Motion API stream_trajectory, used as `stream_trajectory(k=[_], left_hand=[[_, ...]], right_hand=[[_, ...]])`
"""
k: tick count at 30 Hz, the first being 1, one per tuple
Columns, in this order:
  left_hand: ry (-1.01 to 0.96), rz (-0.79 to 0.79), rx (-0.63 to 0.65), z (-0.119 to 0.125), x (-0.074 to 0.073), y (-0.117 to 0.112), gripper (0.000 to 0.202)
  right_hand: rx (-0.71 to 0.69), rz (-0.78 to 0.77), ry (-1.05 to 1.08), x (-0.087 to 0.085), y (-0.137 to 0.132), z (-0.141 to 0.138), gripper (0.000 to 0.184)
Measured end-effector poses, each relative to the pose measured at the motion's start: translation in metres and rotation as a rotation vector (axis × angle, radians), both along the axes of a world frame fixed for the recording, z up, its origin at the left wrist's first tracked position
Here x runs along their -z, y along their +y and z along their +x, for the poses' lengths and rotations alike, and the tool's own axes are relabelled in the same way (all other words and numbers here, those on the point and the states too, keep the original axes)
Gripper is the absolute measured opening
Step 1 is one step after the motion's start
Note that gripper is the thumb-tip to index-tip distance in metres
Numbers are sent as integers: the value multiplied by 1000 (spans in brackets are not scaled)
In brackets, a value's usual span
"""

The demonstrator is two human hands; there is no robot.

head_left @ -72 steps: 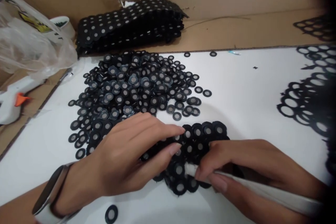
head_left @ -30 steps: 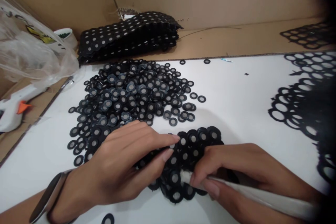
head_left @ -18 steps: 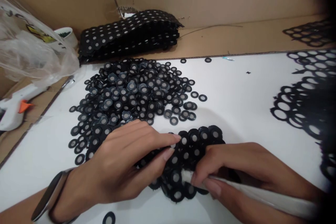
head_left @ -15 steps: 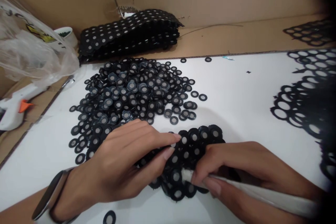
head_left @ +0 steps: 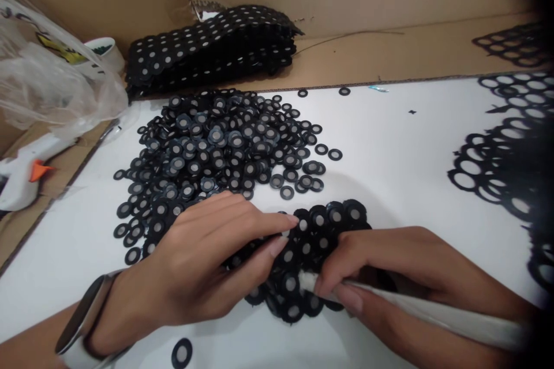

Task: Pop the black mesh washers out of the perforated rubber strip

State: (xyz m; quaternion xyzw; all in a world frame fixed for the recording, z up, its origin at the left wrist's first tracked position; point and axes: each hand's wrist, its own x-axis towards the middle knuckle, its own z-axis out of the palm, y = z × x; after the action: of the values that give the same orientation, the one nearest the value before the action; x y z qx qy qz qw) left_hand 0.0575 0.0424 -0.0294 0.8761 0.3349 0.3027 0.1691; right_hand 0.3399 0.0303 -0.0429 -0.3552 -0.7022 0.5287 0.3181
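A patch of joined black discs with pale grey centres [head_left: 306, 248] lies on the white board beneath both hands. My left hand [head_left: 212, 259] rests over the patch's left side, index finger and thumb pinched close on its upper discs. Held in my right hand [head_left: 367, 265] is a long white stick-like tool [head_left: 437, 307], gripped like a pen. The tool's frayed white tip [head_left: 308, 281] touches or nearly touches a disc at the patch's lower middle. Part of the patch is hidden under my hands.
Behind my left hand spreads a heap of loose black discs [head_left: 216, 150]. A folded black dotted sheet [head_left: 208, 49] stands at the back. To the left are a white glue gun [head_left: 26, 167], a plastic bag [head_left: 56, 86] and a white cup [head_left: 106, 55]. Black perforated scraps [head_left: 489, 167] lie right.
Both hands keep nearly the same hold on the patch and the tool. The whole scene sits slightly higher in view.
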Motion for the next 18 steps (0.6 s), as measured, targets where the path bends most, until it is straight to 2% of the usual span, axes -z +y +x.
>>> stream_trajectory(k=[6,11,18], left_hand=[[-24,-7,3,-1,3,-1,26],[-16,-5,6,1,4,0,26],[-20,-5,10,-1,4,0,26]], right_hand=[[7,31,-6,2,0,1,11],[54,47,-114,1,-3,4,9],[76,21,-156,2,-7,8,6]])
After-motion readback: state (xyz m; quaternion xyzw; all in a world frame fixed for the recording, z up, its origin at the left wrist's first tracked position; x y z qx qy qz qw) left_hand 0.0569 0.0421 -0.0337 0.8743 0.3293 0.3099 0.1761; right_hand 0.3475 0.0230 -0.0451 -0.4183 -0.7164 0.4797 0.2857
